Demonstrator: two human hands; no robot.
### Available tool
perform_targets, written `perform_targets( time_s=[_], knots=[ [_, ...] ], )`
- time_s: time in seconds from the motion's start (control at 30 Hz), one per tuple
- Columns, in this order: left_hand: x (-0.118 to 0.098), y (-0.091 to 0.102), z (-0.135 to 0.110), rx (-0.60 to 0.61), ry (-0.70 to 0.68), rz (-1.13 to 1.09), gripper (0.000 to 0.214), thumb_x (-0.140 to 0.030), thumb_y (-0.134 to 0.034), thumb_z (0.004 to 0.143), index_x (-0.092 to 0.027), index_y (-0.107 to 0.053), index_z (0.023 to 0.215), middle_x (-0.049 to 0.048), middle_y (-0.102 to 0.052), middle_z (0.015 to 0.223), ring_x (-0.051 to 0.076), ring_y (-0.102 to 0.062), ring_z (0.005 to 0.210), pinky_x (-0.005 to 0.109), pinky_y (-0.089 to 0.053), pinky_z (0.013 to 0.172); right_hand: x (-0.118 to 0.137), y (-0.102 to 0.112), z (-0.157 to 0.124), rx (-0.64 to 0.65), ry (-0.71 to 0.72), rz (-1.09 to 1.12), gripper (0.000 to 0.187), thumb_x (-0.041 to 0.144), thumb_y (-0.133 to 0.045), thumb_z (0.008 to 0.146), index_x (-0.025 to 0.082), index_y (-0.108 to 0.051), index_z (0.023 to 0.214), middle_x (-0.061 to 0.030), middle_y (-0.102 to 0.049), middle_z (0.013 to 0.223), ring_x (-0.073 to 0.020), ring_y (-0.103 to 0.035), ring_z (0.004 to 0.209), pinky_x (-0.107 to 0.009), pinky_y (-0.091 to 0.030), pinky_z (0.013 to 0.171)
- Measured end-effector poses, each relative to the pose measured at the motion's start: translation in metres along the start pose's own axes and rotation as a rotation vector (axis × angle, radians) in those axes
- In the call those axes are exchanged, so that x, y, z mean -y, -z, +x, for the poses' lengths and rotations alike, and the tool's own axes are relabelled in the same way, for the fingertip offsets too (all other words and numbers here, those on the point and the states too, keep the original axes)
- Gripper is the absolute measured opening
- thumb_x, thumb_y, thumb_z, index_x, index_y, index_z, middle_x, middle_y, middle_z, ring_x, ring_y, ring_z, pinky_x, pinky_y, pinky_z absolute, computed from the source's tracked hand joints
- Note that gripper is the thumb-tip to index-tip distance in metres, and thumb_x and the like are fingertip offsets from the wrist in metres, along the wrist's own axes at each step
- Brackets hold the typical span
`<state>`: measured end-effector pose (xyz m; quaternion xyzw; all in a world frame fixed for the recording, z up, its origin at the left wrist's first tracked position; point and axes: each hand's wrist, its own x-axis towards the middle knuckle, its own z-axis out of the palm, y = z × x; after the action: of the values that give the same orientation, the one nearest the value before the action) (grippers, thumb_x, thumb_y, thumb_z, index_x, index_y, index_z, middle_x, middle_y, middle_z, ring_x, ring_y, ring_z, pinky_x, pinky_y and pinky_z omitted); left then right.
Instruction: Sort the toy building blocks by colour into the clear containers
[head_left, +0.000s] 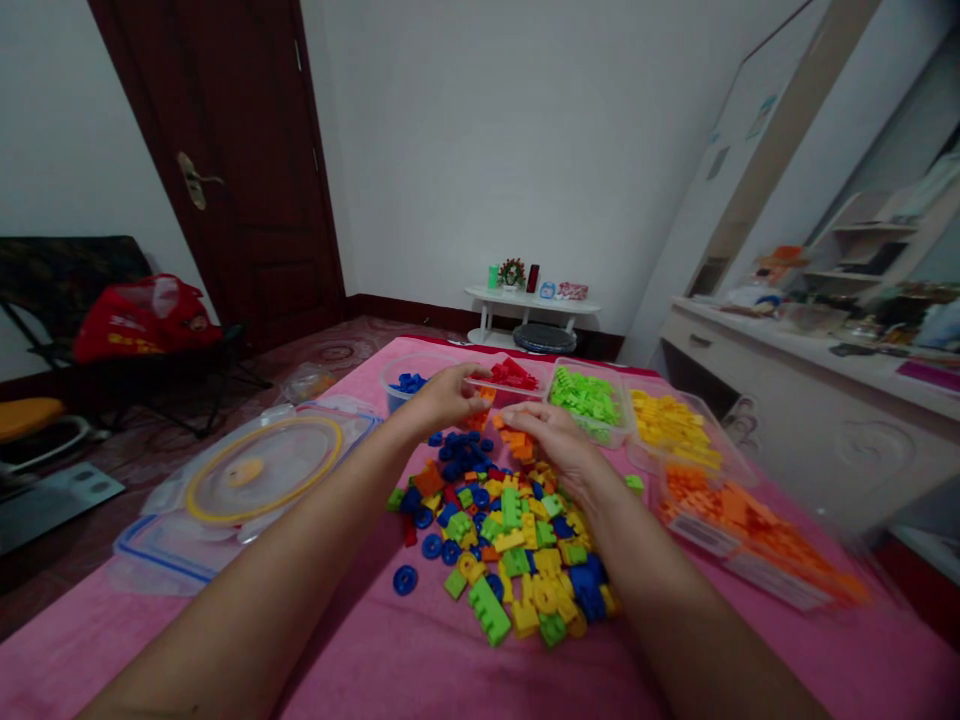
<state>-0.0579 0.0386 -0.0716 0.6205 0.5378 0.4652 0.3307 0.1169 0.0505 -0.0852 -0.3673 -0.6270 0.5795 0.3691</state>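
Note:
My left hand (450,394), fingers curled, grips an orange toy building brick (487,396) near the front of the clear bin of red bricks (513,375). Close beside it, my right hand (553,432) is closed around a few orange bricks (518,443). Part of what each hand holds is hidden by the fingers. Below both hands spreads a mixed pile of yellow, green, blue, red and orange bricks (511,510). Dark blue wheel-like pieces (463,452) are heaped at its far left side, and a single blue ring (405,580) lies apart at the near left.
Blue pieces (409,382) sit in a round tub at the back left. Bins of green bricks (586,394), yellow bricks (675,428) and orange bricks (757,525) line the right. Stacked clear lids (262,470) lie left on the pink cloth (337,640).

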Motion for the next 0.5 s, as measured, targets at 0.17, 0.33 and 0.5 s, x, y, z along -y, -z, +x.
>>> perform_targets(
  time_s=[0.17, 0.33, 0.5],
  knots=[
    [-0.015, -0.005, -0.004, 0.021, 0.084, -0.365, 0.033, -0.012, -0.069, 0.068, -0.014, -0.063, 0.101, 0.0009, -0.058, 0.061, 0.009, -0.054, 0.048, 0.018, -0.043, 0.043, 0.007, -0.004, -0.003, -0.032, -0.138, 0.402, 0.009, 0.021, -0.063, 0.069, 0.014, -0.061, 0.074, 0.0005, -0.061, 0.062, -0.0079, -0.052, 0.047, -0.017, -0.04, 0.04],
    [-0.018, -0.004, -0.003, -0.027, 0.068, -0.395, 0.031, -0.012, -0.071, 0.067, -0.014, -0.065, 0.097, 0.0028, -0.061, 0.068, 0.011, -0.058, 0.054, 0.019, -0.046, 0.046, 0.011, -0.002, -0.002, 0.046, -0.27, 0.619, 0.01, 0.02, -0.05, 0.079, 0.013, -0.057, 0.08, -0.0036, -0.062, 0.066, -0.0064, -0.049, 0.045, -0.012, -0.031, 0.033],
    [-0.019, -0.009, -0.003, -0.038, 0.005, -0.381, 0.029, -0.017, -0.072, 0.066, -0.014, -0.066, 0.094, 0.0045, -0.064, 0.074, 0.011, -0.059, 0.059, 0.018, -0.046, 0.047, 0.009, 0.0, -0.002, 0.111, -0.307, 0.697, 0.021, 0.032, -0.045, 0.085, 0.014, -0.055, 0.081, -0.0055, -0.063, 0.067, -0.0065, -0.049, 0.045, -0.011, -0.027, 0.032]
  ],
)
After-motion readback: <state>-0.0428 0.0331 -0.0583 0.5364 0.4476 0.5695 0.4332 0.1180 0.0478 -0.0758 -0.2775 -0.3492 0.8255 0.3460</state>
